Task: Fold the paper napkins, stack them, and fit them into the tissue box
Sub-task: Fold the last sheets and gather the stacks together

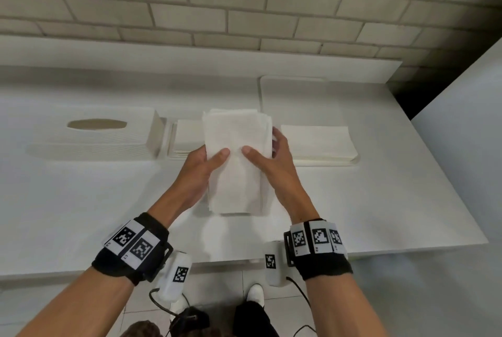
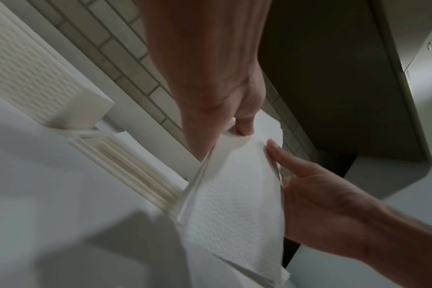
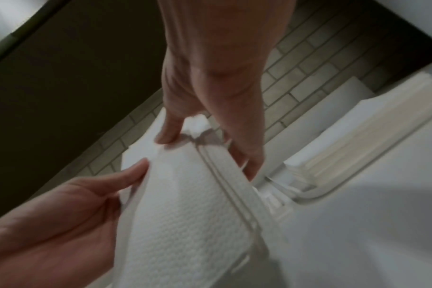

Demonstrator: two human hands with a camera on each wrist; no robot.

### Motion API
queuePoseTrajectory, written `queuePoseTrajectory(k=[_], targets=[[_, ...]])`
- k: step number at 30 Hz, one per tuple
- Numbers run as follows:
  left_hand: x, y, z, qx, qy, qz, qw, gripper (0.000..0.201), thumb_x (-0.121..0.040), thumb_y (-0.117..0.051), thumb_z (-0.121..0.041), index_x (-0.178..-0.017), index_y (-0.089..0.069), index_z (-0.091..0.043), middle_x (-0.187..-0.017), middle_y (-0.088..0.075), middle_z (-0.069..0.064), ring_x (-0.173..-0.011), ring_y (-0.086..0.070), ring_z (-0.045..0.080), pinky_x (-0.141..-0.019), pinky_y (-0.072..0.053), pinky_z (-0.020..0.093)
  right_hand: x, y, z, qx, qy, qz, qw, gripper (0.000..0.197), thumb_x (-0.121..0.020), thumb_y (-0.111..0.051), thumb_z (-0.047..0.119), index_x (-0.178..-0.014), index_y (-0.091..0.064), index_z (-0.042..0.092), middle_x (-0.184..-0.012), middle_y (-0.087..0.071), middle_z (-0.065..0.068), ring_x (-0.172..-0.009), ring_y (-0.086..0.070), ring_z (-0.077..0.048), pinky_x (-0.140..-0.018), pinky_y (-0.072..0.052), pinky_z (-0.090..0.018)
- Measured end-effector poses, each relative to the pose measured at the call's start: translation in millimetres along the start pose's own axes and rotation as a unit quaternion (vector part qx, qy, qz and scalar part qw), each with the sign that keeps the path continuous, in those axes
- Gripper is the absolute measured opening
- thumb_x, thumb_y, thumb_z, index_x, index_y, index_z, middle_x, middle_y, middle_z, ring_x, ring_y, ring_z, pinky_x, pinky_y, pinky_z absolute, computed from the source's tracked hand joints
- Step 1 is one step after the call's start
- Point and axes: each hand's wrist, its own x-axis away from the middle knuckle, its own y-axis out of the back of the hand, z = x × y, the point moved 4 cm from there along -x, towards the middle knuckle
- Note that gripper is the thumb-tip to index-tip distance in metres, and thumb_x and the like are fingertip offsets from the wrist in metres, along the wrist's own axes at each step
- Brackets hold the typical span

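A thick stack of folded white napkins [image 1: 236, 163] is held a little above the white table, in front of me at the centre. My left hand [image 1: 209, 164] grips its left edge, thumb on top and fingers hidden beneath. My right hand [image 1: 267, 156] grips the right edge the same way, with its fingers curled round the side. The left wrist view shows the embossed stack [image 2: 234, 204] pinched by the left hand [image 2: 237, 126]. The right hand [image 3: 205, 140] pinches the stack [image 3: 185, 214] from the other side. The white ribbed tissue box [image 1: 95, 133] with an oval slot lies at the left.
A shallow cream base [image 1: 184, 141] sits right of the tissue box, just behind the held stack. A flat pile of unfolded napkins [image 1: 317, 144] lies on a tray at the right. A white board [image 1: 326, 97] lies behind it. A brick wall backs the table.
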Motion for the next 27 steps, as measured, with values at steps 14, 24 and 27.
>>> queuePoseTrajectory(k=[14, 24, 27], targets=[[1.6, 23.9, 15.9, -0.029, -0.021, -0.027, 0.999, 0.033, -0.086, -0.066, -0.003, -0.116, -0.062, -0.017, -0.110, -0.073, 0.004, -0.109, -0.066, 0.026, -0.083, -0.054, 0.027, 3.8, -32.0, -22.3, -0.009, -0.010, 0.104, 0.994, 0.038, -0.083, -0.072, 0.007, -0.120, -0.063, 0.005, -0.113, -0.072, -0.014, -0.104, -0.069, -0.027, -0.091, -0.056, -0.039], [4.4, 18.2, 29.0, -0.057, -0.032, -0.009, 0.998, 0.042, -0.088, -0.066, -0.006, -0.125, -0.054, -0.022, -0.122, -0.067, 0.004, -0.116, -0.062, 0.022, -0.089, -0.053, 0.028, 2.7, -30.9, -36.0, 0.006, -0.012, 0.082, 0.997, 0.028, -0.086, -0.069, 0.011, -0.115, -0.068, 0.008, -0.107, -0.074, -0.010, -0.100, -0.071, -0.025, -0.091, -0.056, -0.041], [6.0, 18.1, 25.9, -0.076, -0.062, -0.019, 0.995, 0.041, -0.087, -0.065, -0.014, -0.123, -0.053, -0.029, -0.123, -0.065, 0.002, -0.115, -0.062, 0.015, -0.092, -0.051, 0.027, 3.9, -30.6, -33.5, -0.009, -0.004, 0.089, 0.996, 0.028, -0.086, -0.070, 0.012, -0.114, -0.068, 0.009, -0.105, -0.075, -0.007, -0.099, -0.072, -0.022, -0.088, -0.057, -0.035]])
